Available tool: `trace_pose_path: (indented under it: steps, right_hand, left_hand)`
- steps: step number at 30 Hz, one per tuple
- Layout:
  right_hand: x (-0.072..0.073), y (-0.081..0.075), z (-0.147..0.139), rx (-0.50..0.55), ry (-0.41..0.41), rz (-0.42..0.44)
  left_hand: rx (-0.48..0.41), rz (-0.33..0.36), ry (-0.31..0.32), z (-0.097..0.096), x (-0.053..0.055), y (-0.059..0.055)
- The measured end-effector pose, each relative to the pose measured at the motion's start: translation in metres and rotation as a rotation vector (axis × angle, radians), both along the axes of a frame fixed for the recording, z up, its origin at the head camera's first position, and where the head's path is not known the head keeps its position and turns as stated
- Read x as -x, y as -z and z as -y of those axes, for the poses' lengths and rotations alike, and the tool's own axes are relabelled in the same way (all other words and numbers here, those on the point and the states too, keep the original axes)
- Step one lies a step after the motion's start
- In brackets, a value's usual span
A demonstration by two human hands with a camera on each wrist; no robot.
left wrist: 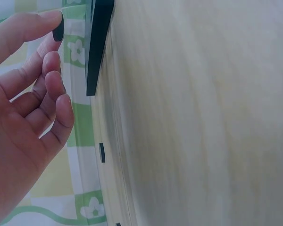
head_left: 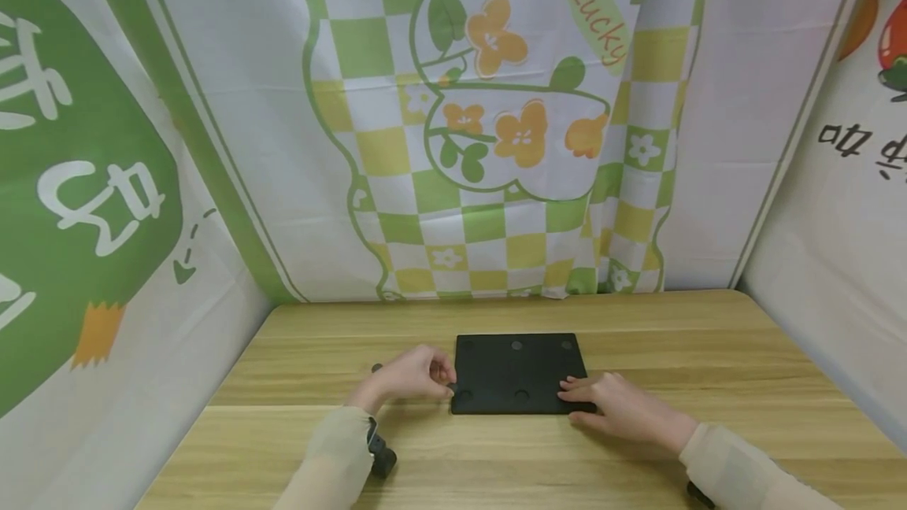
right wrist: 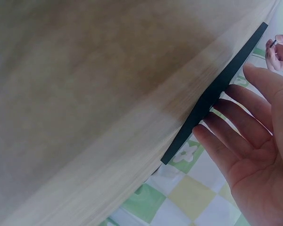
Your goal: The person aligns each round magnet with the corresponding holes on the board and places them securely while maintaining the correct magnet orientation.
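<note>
1. A small black disc (left wrist: 58,29) sits pinched between the thumb and index fingertip of a person's left hand (head_left: 416,372), beside the left edge of a flat black board (head_left: 489,371) that lies on a wood-grain table (head_left: 496,463) between the two hands.

2. The step under way looks like the handling of one disc at the board's near left corner, while the right hand (head_left: 620,406) appears to steady the opposite side. Whether the disc touches the board is hard to tell.

3. The next move, by judgement, calls for a controlled fingertip hold, the disc lined up with one of the round marks (head_left: 516,345) on the board and the board kept from sliding. Whether those marks are recesses or seated discs cannot be made out.

4. The left hand reaches in from the side, its wrist bent toward the board; the other fingers curl loosely behind the pinch, gripping nothing else.

5. The right hand lies low over the board's near right corner, fingers extended and resting on the surface, thumb by the near edge. It presses lightly, by the look of it, rather than clasping.

6. To the left of the left hand, just beyond its wrist, a loose dark piece (head_left: 377,368) rests on the table, apart from the board and within that hand's easy reach.
</note>
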State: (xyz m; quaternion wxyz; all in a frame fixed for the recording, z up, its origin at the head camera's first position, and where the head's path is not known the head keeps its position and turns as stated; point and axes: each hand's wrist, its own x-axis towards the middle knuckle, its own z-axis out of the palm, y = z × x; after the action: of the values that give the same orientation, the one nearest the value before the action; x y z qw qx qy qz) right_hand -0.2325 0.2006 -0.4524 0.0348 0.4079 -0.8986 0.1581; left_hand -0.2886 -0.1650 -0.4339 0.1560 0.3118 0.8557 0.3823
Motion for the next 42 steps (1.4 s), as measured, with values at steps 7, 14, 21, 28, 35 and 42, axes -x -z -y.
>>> trace_pose_path:
  steps: [7,14,21,28,35,42]
  right_hand:
    - [0.0,0.0,0.0,0.003,-0.002,-0.006]
    - [0.0,-0.001,0.0,0.001,-0.001,-0.014]
    - [-0.001,-0.003,0.001,0.008,-0.021,-0.05]
    - [-0.001,-0.003,0.001,-0.002,-0.006,-0.035]
    - [0.001,-0.001,0.0,-0.009,0.001,-0.021]
    - [0.001,0.0,0.0,-0.006,0.004,-0.026]
  left_hand:
    - [0.016,-0.021,0.009,-0.006,0.004,0.003]
    - [0.034,-0.019,0.002,-0.015,0.008,0.008]
    - [0.029,-0.049,0.027,-0.026,0.011,0.01]
    - [0.037,-0.044,0.027,-0.035,0.011,0.006]
    - [0.078,-0.077,0.047,-0.046,0.013,0.003]
    - [0.101,-0.096,0.062,-0.055,0.017,0.004]
